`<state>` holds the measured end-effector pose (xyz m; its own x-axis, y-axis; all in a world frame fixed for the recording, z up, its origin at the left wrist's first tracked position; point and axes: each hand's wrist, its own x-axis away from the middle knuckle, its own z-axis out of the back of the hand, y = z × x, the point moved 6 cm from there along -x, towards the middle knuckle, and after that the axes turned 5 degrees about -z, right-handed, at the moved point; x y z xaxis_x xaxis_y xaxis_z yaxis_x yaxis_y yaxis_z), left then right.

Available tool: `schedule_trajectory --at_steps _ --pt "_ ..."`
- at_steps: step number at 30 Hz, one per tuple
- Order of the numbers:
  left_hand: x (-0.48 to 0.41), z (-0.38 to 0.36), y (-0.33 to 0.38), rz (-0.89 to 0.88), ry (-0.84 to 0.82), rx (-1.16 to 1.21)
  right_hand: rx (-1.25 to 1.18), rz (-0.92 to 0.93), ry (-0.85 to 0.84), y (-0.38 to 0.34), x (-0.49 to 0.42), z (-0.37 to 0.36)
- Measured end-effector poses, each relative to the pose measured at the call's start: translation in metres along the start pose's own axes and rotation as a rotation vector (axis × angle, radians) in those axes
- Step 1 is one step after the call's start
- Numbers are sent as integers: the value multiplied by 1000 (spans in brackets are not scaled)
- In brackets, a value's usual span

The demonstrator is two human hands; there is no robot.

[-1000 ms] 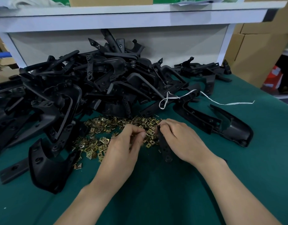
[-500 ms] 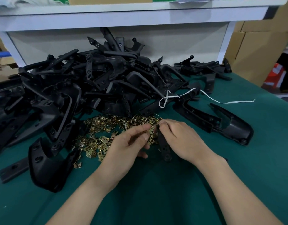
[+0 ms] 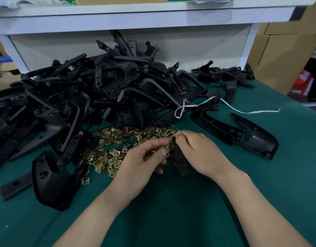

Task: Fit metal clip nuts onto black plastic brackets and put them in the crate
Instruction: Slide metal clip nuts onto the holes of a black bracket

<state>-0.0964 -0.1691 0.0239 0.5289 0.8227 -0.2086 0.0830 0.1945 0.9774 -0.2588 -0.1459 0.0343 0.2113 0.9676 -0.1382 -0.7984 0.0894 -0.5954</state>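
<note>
My right hand (image 3: 200,154) grips the top end of a narrow black plastic bracket (image 3: 180,162) that stands tilted on the green mat. My left hand (image 3: 141,165) pinches a brass-coloured clip nut (image 3: 164,146) between thumb and forefinger, right against the bracket's upper edge. A loose heap of clip nuts (image 3: 118,145) lies just behind and left of both hands. A big pile of black brackets (image 3: 100,93) fills the back left of the table. No crate is in view.
A large curved black bracket (image 3: 242,134) lies to the right and another (image 3: 52,179) at the front left. A white string (image 3: 233,108) trails across the mat. A white shelf (image 3: 135,18) runs overhead; cardboard boxes (image 3: 281,56) stand at the right.
My left hand has drawn back slightly and turned, now pinching a clip nut against the bracket's top. My right hand and the bracket have barely moved.
</note>
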Motion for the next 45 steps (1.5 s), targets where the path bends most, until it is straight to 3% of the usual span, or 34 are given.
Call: schedule_trajectory --at_steps 12,45 --pt "1 -3 -2 -34 39 -149 -14 -4 4 1 -1 1" --pt "1 -5 -3 -25 23 -201 -55 16 24 -3 0 1"
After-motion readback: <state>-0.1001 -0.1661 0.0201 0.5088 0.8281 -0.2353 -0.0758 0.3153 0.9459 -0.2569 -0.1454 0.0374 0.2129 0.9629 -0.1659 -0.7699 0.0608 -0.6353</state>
